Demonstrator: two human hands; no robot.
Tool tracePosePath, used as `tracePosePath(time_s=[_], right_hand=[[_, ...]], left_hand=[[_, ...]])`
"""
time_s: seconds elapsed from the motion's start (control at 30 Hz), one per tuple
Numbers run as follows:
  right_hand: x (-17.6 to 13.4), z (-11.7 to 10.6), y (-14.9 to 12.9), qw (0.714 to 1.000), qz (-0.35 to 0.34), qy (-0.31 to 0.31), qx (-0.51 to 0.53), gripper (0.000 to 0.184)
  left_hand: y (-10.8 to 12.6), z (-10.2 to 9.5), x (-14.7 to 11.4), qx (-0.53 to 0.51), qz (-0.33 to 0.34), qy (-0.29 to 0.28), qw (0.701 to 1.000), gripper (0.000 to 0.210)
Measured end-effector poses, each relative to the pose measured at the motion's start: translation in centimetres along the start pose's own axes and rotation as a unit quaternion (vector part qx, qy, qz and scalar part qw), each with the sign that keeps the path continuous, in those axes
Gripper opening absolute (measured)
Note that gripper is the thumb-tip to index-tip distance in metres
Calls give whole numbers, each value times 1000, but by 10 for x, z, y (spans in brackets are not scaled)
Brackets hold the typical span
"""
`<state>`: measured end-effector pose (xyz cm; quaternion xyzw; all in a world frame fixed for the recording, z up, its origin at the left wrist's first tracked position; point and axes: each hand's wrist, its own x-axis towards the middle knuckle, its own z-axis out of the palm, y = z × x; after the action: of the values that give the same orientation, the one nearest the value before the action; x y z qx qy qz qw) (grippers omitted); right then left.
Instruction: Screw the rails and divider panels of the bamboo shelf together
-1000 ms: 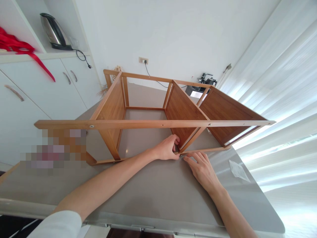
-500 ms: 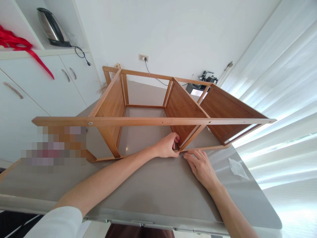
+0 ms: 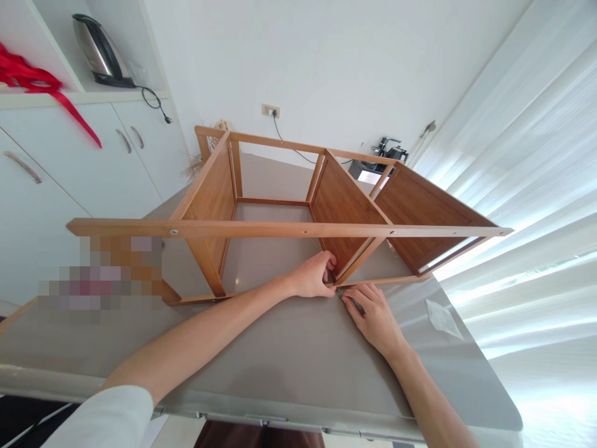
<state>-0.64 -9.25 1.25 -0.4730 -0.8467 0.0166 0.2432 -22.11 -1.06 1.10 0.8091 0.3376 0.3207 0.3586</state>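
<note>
A wooden shelf frame lies on its side on the grey table, its board shelves standing upright. My left hand reaches under the upper rail and closes round the lower rail where the middle shelf meets it. Part of its grip is hidden behind the fingers. Just to the right, my right hand pinches a small metal piece against the outer side of that same rail. Too little of the piece shows to tell its kind.
A clear plastic bag lies near the table's right end, beside white curtains. Behind the frame stands a coffee maker. An electric kettle and red ribbon sit on the cabinet at left.
My right hand has shifted slightly left along the rail, and more of the small metal piece shows at its fingertips. My left hand keeps its place.
</note>
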Motion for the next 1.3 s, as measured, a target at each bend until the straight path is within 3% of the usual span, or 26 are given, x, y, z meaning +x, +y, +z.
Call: tracePosePath(time_s=[0.23,0.43,0.83,1.3], right_hand=[[1,0,-2,1000,10,2,5,17],[1,-4,-4,1000,5,-4,18,17],[-2,-10,-3,1000,-24,-8,-9,21],[-2,-7,-3,998,-33,-4,-44,22]], left_hand=[[18,-8,-2,111,-17,-25,993,47],[34,-19,-2,279,-3,-70,958,38],[44,-8,-3,342,-48,-65,936,37],[33,-8,-6,276,-21,-73,958,28]])
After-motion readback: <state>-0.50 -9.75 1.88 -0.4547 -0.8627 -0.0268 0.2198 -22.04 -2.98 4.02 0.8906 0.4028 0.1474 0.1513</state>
